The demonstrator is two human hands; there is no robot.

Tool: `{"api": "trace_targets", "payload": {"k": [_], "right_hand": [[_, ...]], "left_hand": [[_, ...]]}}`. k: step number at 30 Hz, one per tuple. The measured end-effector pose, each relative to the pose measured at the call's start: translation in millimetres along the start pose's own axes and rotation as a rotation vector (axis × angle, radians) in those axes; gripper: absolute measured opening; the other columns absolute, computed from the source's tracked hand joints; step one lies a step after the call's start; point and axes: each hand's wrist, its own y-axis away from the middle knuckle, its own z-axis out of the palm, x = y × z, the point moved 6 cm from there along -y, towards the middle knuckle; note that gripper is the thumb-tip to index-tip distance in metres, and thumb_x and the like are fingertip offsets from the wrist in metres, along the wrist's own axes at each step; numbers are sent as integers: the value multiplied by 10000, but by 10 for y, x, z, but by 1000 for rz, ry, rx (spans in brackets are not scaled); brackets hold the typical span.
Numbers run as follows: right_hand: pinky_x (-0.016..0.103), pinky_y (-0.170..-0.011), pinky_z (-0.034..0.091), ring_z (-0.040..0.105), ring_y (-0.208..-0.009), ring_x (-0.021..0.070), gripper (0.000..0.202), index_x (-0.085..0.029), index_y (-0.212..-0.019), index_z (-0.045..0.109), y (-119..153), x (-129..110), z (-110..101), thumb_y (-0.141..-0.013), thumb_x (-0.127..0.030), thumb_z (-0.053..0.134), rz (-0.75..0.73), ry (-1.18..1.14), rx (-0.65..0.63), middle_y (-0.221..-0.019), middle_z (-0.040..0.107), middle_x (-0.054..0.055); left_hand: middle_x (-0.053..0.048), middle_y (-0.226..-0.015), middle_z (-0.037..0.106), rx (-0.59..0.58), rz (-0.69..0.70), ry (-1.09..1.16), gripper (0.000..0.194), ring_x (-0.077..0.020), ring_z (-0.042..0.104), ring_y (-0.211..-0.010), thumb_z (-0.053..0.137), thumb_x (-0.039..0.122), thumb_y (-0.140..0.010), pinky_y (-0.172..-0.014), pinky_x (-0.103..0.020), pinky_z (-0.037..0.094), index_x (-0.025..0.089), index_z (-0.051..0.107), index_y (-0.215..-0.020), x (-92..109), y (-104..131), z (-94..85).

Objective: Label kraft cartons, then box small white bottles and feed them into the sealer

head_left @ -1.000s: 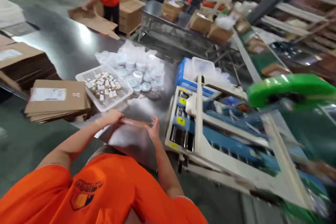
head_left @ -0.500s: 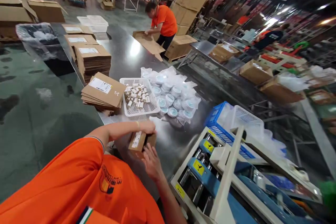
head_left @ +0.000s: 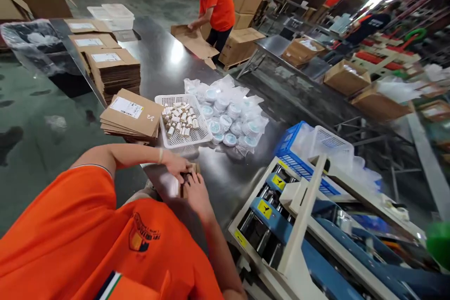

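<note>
A small brown cardboard box point(head_left: 197, 168) stands on the metal table close to my body, largely covered by my hands. My left hand point(head_left: 176, 164) reaches over its left side, fingers bent down and closed at its top edge. From the right, my right hand point(head_left: 197, 191) grips the box with its fingertips on the top, almost meeting the left fingers. The box's inside is hidden. Just beyond sits a white perforated basket point(head_left: 168, 143) with several small white-labelled bottles point(head_left: 181, 119). Beside it lie many round white-and-teal containers point(head_left: 230, 124) in clear plastic bags.
Flattened cardboard boxes point(head_left: 131, 113) with labels are stacked along the table's left edge. A roller machine point(head_left: 270, 213) and a blue crate point(head_left: 293, 150) stand at the right. A bagged bin point(head_left: 42, 51) is far left. A co-worker point(head_left: 220, 4) handles cardboard behind the table.
My left hand has shifted from above the box's far side to its left side. Both hands have drawn together over the top, and the label on the box no longer shows.
</note>
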Motion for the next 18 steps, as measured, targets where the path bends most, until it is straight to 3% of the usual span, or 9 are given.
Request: {"api": "trace_targets", "payload": {"k": [2,5,7,9,11,12,15,18], "right_hand": [[582,-1371,460,567,-1692,414,568,-218,-1604,788,15,246,-87,-1044,-133,736,69,-9,64,-1721,695,203],[561,-1316,517,572,-1676,433,617,-135,-1729,662,42,482,-82,-1135,-293,707,440,-82,50,-1794,595,288],[562,-1303,532,559,-1684,463,762,-68,-1797,561,37,348,33,-1146,-426,734,581,-141,-47,-1832,523,342],[624,-1336,500,475,-1738,526,966,-60,-1858,470,-6,103,149,-1086,-508,837,624,-158,-126,-1903,399,362],[695,-1358,462,419,-1761,570,1066,-106,-1901,415,-46,-54,211,-1032,-476,911,649,-172,-140,-1960,276,347],[714,-1358,458,436,-1749,570,1049,-139,-1907,416,-50,-64,221,-1030,-431,911,664,-203,-125,-1971,258,332],[706,-1358,484,519,-1703,522,967,-200,-1889,459,39,171,196,-1022,-337,867,756,-465,19,-1956,358,272],[583,-1287,602,644,-1613,398,825,-225,-1847,489,194,477,203,-1066,-334,731,866,-914,264,-1803,614,187]], "left_hand": [[-100,-1112,865,-71,20,76,115,-278,735,-1095,916,336,-909,-1045,-356,558,256,846,-864,1,68,57],[-156,-1153,816,-23,-141,107,161,-345,689,-1210,811,349,-1005,-1101,-458,542,211,820,-924,28,50,200],[-205,-1308,761,90,-297,156,228,-407,636,-1330,850,354,-976,-1158,-541,522,162,806,-1089,20,49,296],[-229,-1448,678,262,-519,307,459,-452,572,-1448,933,378,-919,-1230,-610,495,132,748,-1261,-87,133,366],[-219,-1487,634,384,-696,480,682,-447,569,-1481,1006,404,-864,-1256,-630,506,121,676,-1390,-226,257,442],[-215,-1495,627,398,-718,538,770,-428,591,-1473,1017,412,-860,-1247,-617,532,114,635,-1459,-271,295,473],[-201,-1481,667,442,-736,773,942,-358,691,-1388,1020,422,-875,-1181,-534,617,134,530,-1626,-347,384,512],[-156,-1365,753,432,-801,1062,982,-346,767,-1253,999,523,-902,-1087,-523,674,212,513,-1697,-321,451,542]]}}
